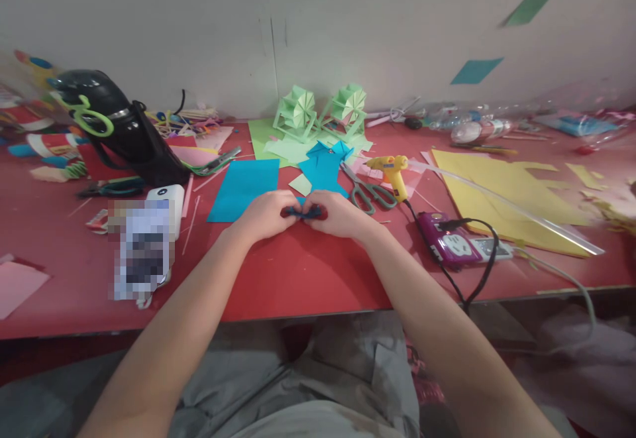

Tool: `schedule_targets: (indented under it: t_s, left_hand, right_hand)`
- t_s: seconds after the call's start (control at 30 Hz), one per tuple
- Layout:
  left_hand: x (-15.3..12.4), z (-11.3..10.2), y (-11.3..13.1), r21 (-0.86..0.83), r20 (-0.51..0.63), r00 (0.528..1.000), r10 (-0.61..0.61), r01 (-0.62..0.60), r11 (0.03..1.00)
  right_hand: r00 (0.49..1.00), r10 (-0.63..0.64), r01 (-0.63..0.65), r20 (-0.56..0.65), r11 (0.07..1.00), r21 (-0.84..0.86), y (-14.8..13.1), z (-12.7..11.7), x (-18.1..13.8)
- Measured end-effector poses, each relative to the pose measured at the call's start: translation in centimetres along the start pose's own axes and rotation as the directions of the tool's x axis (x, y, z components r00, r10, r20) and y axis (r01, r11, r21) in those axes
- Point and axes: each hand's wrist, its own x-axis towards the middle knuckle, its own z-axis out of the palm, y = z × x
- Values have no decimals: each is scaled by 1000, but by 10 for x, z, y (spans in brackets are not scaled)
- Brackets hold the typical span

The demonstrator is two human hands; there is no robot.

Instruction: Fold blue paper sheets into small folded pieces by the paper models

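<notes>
Between both hands is a small dark blue folded paper (304,213), low over the red table (298,272). My left hand (271,214) pinches its left end, and my right hand (338,214) pinches the right end; the fingers hide much of it. Left of my left hand lies a flat blue sheet (246,186). Just beyond the hands are blue paper pieces (325,166) and a small pale green square (301,185). Grey-handled scissors (370,194) lie beside my right hand, near a yellow glue gun (392,171).
Green folded-paper models (297,110) stand by the wall. A black bottle (119,126) leans at left, behind a blurred phone (146,252). At right are a purple power strip (454,242) with cables, yellow sheets (501,193), a clear strip (527,209) and a plastic bottle (479,131).
</notes>
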Motion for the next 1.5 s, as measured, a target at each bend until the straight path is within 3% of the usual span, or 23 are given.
schedule_targets:
  t_s: [0.3,0.53,0.87,1.03,1.2,1.5]
  left_hand:
    - [-1,-3,-6,-118,19,999,-26,28,993]
    - [0,0,0,14,52,987,-150,149,989]
    - [2,0,2,64,50,987,-156,152,986]
    - [2,0,5,112,55,972,-229,221,969]
    - [3,2,4,69,19,949,-314,312,947]
    - [7,3,2,15,55,937,-346,346,938]
  right_hand:
    - [997,66,-65,-29,998,17,-2,-4,-1]
    - [967,255,-253,28,966,-43,-4,-3,1]
    - [953,297,-292,66,953,-84,-12,-5,2]
    - [930,361,-361,75,933,-17,-12,-5,3]
    - [921,378,-384,98,923,42,-12,-5,4]
    - [932,350,-358,93,928,99,-7,-3,3]
